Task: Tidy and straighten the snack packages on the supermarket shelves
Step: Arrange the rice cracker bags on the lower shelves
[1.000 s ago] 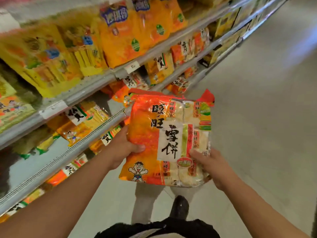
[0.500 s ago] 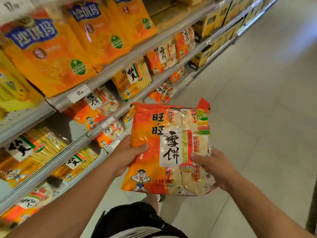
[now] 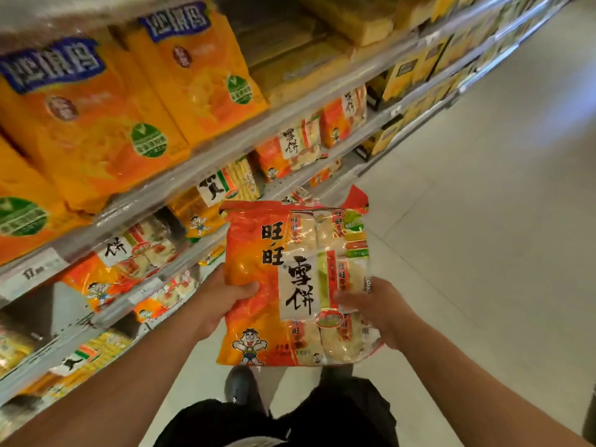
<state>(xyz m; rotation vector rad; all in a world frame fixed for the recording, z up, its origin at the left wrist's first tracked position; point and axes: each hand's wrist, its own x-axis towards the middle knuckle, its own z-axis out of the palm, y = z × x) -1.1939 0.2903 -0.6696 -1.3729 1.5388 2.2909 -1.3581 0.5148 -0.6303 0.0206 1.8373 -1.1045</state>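
I hold a glossy orange plastic snack bag (image 3: pixel 296 282) upright over the aisle floor, its front with black characters, a cartoon boy and a clear window of white rice crackers facing me, beside shelves of matching packages (image 3: pixel 292 153).

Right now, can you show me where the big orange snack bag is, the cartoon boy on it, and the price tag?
Orange snack bag (image 3: pixel 258 279), head view: its plain orange left panel.
Cartoon boy (image 3: pixel 249 346), head view: his body, bag's lower left.
Price tag (image 3: pixel 34 274), head view: the tag's printed number.
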